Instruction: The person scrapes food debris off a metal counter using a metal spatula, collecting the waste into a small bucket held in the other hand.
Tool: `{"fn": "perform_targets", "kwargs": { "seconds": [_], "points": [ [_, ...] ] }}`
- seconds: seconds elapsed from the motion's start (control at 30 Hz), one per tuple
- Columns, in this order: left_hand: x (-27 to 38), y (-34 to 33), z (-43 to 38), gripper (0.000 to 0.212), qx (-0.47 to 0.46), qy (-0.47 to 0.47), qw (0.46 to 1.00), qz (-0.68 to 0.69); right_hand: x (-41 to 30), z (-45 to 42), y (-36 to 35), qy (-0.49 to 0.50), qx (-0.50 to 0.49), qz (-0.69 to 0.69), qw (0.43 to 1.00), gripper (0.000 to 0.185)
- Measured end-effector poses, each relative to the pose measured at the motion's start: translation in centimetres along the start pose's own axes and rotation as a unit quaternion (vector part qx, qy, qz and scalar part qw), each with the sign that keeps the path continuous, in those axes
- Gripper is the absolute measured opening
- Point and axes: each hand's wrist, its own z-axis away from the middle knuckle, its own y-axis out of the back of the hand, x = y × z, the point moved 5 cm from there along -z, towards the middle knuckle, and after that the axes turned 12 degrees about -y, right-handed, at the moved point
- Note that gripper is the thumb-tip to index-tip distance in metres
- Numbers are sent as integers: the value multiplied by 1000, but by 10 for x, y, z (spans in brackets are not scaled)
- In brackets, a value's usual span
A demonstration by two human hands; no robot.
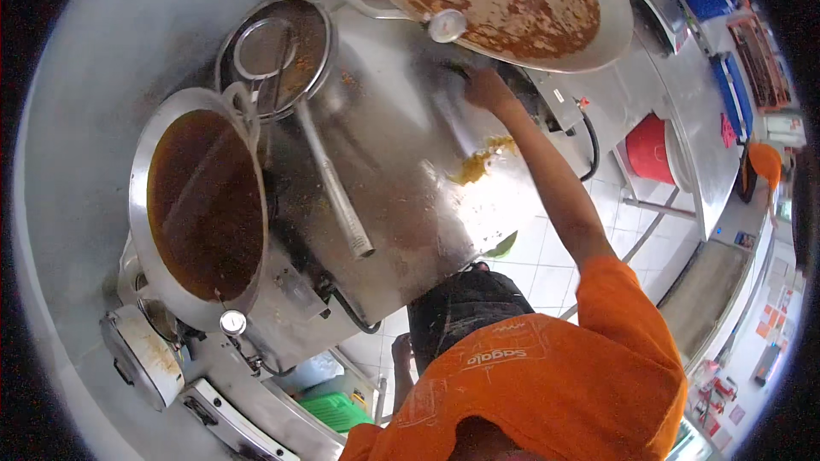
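My right hand [490, 91] reaches over the stainless-steel worktop, closed around a small dark object [457, 69], mostly hidden and blurred. Just beyond it is a large wok [615, 32] of brown, foaming liquid, with a dial thermometer [446, 25] at its rim. Yellow-brown food residue [475, 168] lies on the worktop [397, 205] below my forearm. Low beside my dark trousers hangs my left hand [401, 352], partly hidden; its fingers are not clear. Left of centre, a round strainer [306, 57] rests across a pot, its long metal handle [333, 182] pointing towards me.
A second wok [136, 192] of dark brown liquid stands left, with another dial thermometer [232, 322]. A lidded white pot [150, 358] is beyond it. Black gas hoses [592, 153] curve near the worktop edges. A red bucket [648, 148] sits under the right counter [688, 115].
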Motion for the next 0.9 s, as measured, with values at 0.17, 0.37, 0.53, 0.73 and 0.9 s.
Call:
{"fn": "perform_targets", "kwargs": {
  "seconds": [0.17,0.37,0.53,0.73,0.9],
  "points": [
    [3,0,-4,29,-33,6,999,-31,27,-2,-49,-13,52,13,998,23],
    [-5,9,6,29,-29,21,999,-41,-8,214,-7,-175,-216,-70,958,51],
    [16,19,-5,29,-30,8,998,-59,37,159,41,-216,-111,-117,963,48],
    [42,9,-21,29,-60,0,994,-88,143,77,-13,-260,14,-82,962,32],
    [45,25,-13,29,-49,6,995,-92,94,176,-40,-261,-80,-133,953,40]
  ]
}}
